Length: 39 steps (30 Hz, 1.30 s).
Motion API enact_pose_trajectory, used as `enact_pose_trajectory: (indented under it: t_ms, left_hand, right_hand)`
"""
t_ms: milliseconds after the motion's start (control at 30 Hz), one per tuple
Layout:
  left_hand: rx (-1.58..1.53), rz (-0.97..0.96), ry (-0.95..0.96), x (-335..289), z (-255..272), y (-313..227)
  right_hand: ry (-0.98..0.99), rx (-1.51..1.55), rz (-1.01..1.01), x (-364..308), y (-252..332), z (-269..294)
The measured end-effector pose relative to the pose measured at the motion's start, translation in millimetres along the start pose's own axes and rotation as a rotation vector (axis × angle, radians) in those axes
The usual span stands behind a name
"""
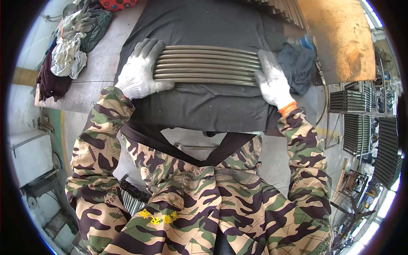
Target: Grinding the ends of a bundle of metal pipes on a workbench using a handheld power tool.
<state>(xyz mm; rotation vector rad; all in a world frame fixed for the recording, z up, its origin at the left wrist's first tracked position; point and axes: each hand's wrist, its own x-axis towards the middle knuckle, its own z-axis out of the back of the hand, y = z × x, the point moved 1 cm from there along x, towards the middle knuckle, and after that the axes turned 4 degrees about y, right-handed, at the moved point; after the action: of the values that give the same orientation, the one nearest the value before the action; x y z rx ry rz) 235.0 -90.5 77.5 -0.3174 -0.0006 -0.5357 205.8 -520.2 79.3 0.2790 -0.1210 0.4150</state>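
Observation:
A flat row of several shiny metal rods (207, 65), laid side by side, lies across the dark cloth (191, 104) in front of me. My left hand (143, 70), in a white knit glove, clasps the row's left end, its fingers at the far side and its thumb at the near side. At the right end my right hand (273, 78), gloved the same way with an orange cuff, grips the rods, thumb toward the near edge. Both palms cover the rod ends, so the tips are hidden.
More long metal rods (280, 12) lie at the far right of the cloth. A crumpled blue-grey rag (296, 66) sits beside my right hand, near an air hose nozzle (319, 72). Clothes (70, 51) are heaped at the left. Racks of dark bars (356, 131) stand at the right.

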Motion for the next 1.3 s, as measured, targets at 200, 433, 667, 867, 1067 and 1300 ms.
enact_pose_trajectory:
  t_ms: [200, 433, 667, 867, 1067, 1300]
  left_hand:
    - [-0.028, 0.071, 0.046, 2.5, 8.5, -12.2]
    - [0.097, -0.017, -0.060, 3.1, -9.0, 0.8]
    - [0.109, -0.047, -0.108, -1.4, -9.7, -5.1]
    - [0.123, -0.022, -0.056, -11.0, -12.2, 2.7]
    - [0.243, -0.014, -0.004, -4.0, 4.0, -5.4]
    - [0.158, -0.027, -0.017, 8.9, -6.8, -19.8]
  right_hand:
    - [-0.023, -0.012, 0.006, -24.4, -21.2, -1.2]
    - [-0.169, -0.186, 0.149, 35.5, 22.9, -29.8]
    - [-0.116, -0.118, 0.174, 33.0, 33.1, -18.9]
    - [-0.017, -0.058, 0.131, 35.0, 54.1, -9.6]
    - [-0.111, 0.128, -0.195, 54.2, -4.9, 66.1]
    - [0.024, -0.128, -0.656, 72.8, -195.0, 103.7]
